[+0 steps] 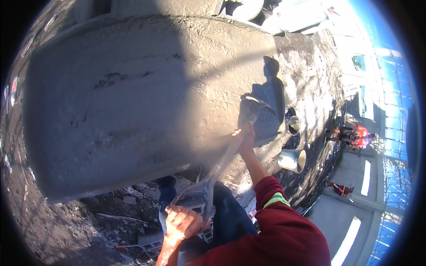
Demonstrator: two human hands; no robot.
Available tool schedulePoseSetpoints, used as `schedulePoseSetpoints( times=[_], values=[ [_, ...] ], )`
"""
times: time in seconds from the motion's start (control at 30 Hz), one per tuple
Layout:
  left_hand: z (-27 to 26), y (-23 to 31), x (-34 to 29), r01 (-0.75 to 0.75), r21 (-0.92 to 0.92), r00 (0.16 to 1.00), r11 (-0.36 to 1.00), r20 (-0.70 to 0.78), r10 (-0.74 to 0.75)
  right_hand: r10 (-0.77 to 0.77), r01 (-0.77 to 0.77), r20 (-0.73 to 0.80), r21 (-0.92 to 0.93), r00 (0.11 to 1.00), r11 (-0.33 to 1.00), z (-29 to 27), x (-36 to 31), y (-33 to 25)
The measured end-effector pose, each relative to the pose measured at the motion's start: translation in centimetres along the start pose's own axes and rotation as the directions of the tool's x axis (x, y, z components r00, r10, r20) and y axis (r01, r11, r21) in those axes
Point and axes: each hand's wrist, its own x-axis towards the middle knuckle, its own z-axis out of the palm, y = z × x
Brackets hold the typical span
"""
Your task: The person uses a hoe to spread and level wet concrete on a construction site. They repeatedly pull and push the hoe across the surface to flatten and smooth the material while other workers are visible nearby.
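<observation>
A long-handled shovel (228,155) slants across the middle of the head view, partly smeared by motion. My left hand (183,223) is wrapped round the crosspiece of its forked handle. Farther up the shaft, my right hand (247,138) grips it with the red-sleeved arm stretched out. The curved blade (262,105) is over the right end of a broad, grey, wet-looking concrete or mortar surface (222,84). Whether the blade touches that surface I cannot tell. A person's shadow falls beside the blade.
Two buckets, a pale one (290,160) and a smaller one (293,126), stand right of the grey surface. Rubble (128,199) lies by my legs. Two people in red, one nearer (357,135) and one farther (342,189), are at the right by a wall.
</observation>
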Motion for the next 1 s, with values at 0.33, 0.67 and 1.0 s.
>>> schedulePoseSetpoints(
  times=[0.33,0.67,1.0],
  values=[
    [-13.8,-6.7,-7.8,0.436,-0.119,0.856,0.892,-0.25,-0.452,0.034,-0.037,-0.021,-0.134,0.999,0.99,17.1,-4.7,12.2],
    [-18.5,-6.0,-8.5,0.771,-0.395,0.285,0.501,-0.49,-0.824,0.257,-0.211,0.229,-0.206,0.939,0.956,35.1,0.5,17.7],
    [-15.0,-13.1,-9.3,0.493,-0.852,-0.701,0.176,-0.509,-0.5,0.695,-0.445,-0.035,-0.791,0.718,0.419,48.1,9.1,51.9]
  ],
)
